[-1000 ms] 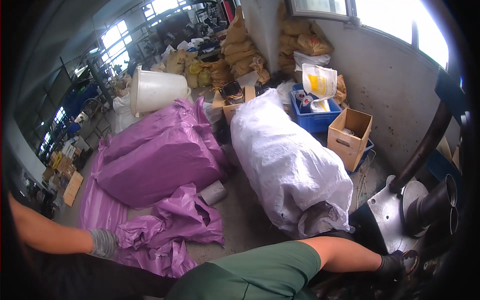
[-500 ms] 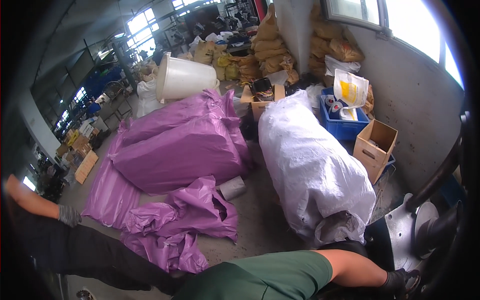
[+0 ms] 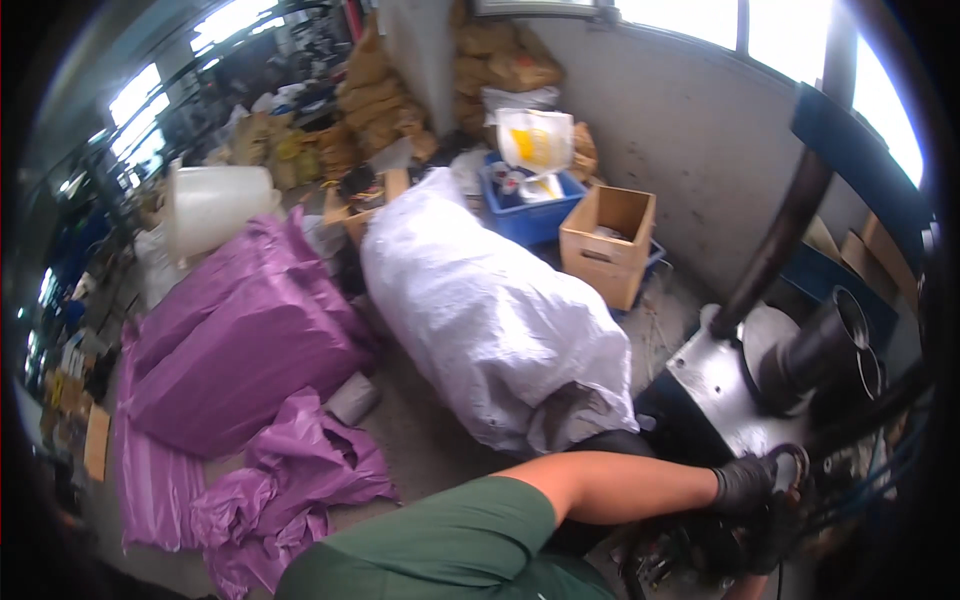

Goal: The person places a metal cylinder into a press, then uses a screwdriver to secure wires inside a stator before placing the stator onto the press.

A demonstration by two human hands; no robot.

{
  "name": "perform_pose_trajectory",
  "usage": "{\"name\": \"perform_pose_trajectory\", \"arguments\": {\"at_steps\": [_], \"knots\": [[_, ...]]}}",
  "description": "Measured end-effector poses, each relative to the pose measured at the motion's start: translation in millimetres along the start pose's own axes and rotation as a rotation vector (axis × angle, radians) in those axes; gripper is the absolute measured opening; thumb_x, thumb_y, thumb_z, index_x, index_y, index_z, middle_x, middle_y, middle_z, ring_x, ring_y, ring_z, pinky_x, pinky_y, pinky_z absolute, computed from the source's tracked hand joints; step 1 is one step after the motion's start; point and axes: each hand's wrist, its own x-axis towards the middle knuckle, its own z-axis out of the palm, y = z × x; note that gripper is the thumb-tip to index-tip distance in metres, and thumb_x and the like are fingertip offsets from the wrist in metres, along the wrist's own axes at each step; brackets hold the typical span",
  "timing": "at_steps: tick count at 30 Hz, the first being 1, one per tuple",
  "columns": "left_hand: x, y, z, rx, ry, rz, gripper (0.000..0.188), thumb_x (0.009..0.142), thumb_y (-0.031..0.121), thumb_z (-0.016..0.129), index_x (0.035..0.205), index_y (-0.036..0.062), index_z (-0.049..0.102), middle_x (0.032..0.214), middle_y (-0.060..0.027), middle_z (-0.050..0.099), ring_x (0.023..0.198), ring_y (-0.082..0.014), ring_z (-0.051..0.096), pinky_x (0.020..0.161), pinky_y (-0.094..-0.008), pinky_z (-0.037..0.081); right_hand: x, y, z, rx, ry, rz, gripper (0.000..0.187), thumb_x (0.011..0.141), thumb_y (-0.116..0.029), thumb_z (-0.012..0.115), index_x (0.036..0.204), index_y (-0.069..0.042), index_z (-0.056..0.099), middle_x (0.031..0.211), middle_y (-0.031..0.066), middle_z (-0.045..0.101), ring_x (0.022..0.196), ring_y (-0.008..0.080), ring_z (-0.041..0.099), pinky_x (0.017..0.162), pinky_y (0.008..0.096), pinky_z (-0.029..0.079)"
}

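Observation:
From the lower edge my left arm, in a green short sleeve, stretches across to the right. My left hand [image 3: 748, 484], in a dark glove, has its fingers closed at a shiny round metal part [image 3: 791, 466]. Just below it is my right hand [image 3: 772, 535], also dark-gloved, with its bare wrist at the bottom edge. Its fingers blend into the dark surroundings, so what they hold is unclear. Behind the hands stands a machine with a pale metal plate [image 3: 722, 388] and a dark cylinder [image 3: 815, 345].
A big white sack [image 3: 490, 310] lies beyond my arm. Purple bags [image 3: 250, 340] lie at left, near a white tub [image 3: 218, 205]. A blue crate [image 3: 530, 215] and a wooden box [image 3: 608, 250] stand by the wall. Several small metal pieces [image 3: 660, 560] lie below my arm.
The view has swung right, showing more of the machine, and my right hand has come into sight. Another person's gloved hand and dark trouser leg at left have left the view.

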Motion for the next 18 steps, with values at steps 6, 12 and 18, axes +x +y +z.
{"name": "perform_pose_trajectory", "arguments": {"at_steps": [6, 12, 18], "knots": [[28.0, -6.4, -49.9, 0.004, 0.132, -0.124, 0.073, 0.077, 0.018, 0.081, 0.142, 0.0035, 0.052, 0.143, -0.025, 0.056, 0.134, -0.0417, 0.055, 0.109, -0.0459, 0.048, 10.0, -9.9, -19.7, -0.231, 0.052, -0.189, 0.064, 0.083, -0.01, 0.079, 0.141, 0.001, 0.057, 0.134, 0.0179, 0.065, 0.124, 0.0324, 0.064, 0.107, 0.0422, 0.049], [18.0, -56.9, -45.1, -0.259, -0.249, -0.08, 0.096, 0.082, 0.018, 0.087, 0.161, 0.0074, 0.034, 0.135, -0.0247, 0.064, 0.125, -0.0345, 0.064, 0.107, -0.0425, 0.052, 13.3, -36.1, 4.3, -0.209, -0.024, -0.173, 0.058, 0.083, -0.006, 0.078, 0.138, 0.0, 0.062, 0.129, 0.0205, 0.07, 0.122, 0.0331, 0.067, 0.107, 0.0418, 0.051], [37.4, -30.4, -41.2, -0.116, -0.342, -0.114, 0.058, 0.09, 0.014, 0.075, 0.144, 0.0117, 0.053, 0.119, -0.0232, 0.072, 0.113, -0.0373, 0.071, 0.099, -0.0431, 0.056, -5.8, -26.9, -41.4, -0.146, 0.157, 0.085, 0.037, 0.088, -0.011, 0.081, 0.121, -0.002, 0.069, 0.112, 0.0137, 0.073, 0.105, 0.0251, 0.071, 0.097, 0.0404, 0.056]]}}
